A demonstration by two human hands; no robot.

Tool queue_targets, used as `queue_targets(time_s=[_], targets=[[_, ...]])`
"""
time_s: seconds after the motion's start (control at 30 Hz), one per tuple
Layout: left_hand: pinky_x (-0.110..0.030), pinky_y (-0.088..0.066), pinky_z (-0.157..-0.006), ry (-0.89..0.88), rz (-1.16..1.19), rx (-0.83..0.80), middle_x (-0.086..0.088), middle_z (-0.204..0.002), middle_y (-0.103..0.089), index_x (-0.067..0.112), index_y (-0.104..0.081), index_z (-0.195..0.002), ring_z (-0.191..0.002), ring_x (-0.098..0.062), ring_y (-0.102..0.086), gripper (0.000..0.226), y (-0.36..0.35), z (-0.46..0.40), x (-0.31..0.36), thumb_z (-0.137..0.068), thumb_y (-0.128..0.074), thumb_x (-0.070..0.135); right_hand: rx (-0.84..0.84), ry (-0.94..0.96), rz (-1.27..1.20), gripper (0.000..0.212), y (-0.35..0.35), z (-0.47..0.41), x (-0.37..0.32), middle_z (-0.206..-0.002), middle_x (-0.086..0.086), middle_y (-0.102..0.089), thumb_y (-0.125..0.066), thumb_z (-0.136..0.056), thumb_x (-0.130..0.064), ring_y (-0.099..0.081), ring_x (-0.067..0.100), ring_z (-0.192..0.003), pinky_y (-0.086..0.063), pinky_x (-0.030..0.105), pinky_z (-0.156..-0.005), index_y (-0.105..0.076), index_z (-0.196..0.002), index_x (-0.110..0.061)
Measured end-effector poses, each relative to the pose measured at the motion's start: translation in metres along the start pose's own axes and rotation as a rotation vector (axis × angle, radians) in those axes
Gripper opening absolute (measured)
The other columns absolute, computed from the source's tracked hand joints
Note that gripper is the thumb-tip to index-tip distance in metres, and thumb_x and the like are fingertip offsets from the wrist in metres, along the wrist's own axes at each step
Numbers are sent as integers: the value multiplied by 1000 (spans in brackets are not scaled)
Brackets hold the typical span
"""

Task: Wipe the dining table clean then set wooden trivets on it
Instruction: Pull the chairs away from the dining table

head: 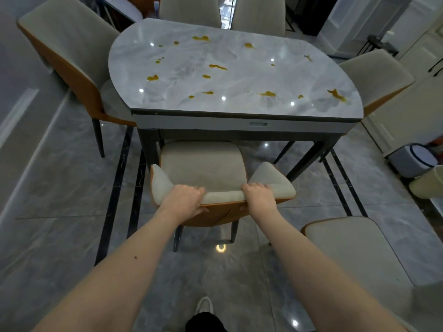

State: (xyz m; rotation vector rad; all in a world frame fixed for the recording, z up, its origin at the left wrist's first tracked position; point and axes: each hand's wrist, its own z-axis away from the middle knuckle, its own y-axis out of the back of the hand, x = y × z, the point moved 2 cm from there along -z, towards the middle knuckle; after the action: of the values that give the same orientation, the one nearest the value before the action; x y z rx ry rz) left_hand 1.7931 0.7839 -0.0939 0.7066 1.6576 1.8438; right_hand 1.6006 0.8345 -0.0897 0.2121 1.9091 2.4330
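While the dining table (239,75) shows stains, both hands' grip clasps the chair back (225,196)

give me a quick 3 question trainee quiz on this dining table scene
1. True or false: the table top is already wiped clean.
2. What do both hands grip? A) a cloth B) the backrest of the near chair C) a trivet
3. Fill in: the spills on the table are ____ in colour.

Key:
1. False; spills are scattered across it.
2. B; the left hand and right hand curl over its top edge.
3. Yellow-orange.
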Motion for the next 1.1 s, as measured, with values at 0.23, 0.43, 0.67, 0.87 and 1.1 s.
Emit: queue_targets(time_s=[0.23, 0.43, 0.67, 0.87, 1.1], targets=[[-33, -51, -78, 102, 105, -91, 0, -108, -63, 20, -48, -114, -96, -20, -61, 46, 5, 3, 8, -84, -61, 52, 126, -39, -42, 51, 3, 34, -3, -126, 4, -53, -70, -80, -15, -45, 24, -125, -24, 42, -115, -47, -125, -17], [-35, -40, -101, 32, 95, 9, -6, -132, -51, 15, -37, -136, -120, -23, -49, 60, 22, 22, 59, -85, -66, 29, 250, -140, -155, 54, 14, 96, 4, -136, 2, -50, -66, -83, -13, -43, 20, -130, -31, 39, -113, -45, -133, -18], [-34, -40, -103, -235, 142, 43, -5, -137, -47, 14, -37, -140, -125, -21, -45, 54, 44, 33, 160, -90, -59, 22, 109, -377, -144, 56, -8, 203, 63, -136, 6, -46, -59, -85, -7, -42, 24, -128, -32, 35, -108, -39, -137, -15], [-35, -41, -99, -406, 123, -51, -6, -140, -43, 13, -33, -142, -130, -24, -40, 54, 42, 41, 271, -93, -53, 20, 110, -570, -175, 48, -23, 300, 133, -136, 7, -47, -52, -92, -13, -42, 26, -127, -33, 36, -104, -39, -137, -12], [-36, -40, -98, -548, 154, -36, -3, -143, -43, 18, -32, -143, -129, -22, -41, 57, 52, 54, 437, -92, -56, 31, 191, -711, -166, 47, -51, 422, 217, -134, 7, -49, -51, -92, -16, -46, 25, -123, -35, 35, -102, -39, -137, -13]])
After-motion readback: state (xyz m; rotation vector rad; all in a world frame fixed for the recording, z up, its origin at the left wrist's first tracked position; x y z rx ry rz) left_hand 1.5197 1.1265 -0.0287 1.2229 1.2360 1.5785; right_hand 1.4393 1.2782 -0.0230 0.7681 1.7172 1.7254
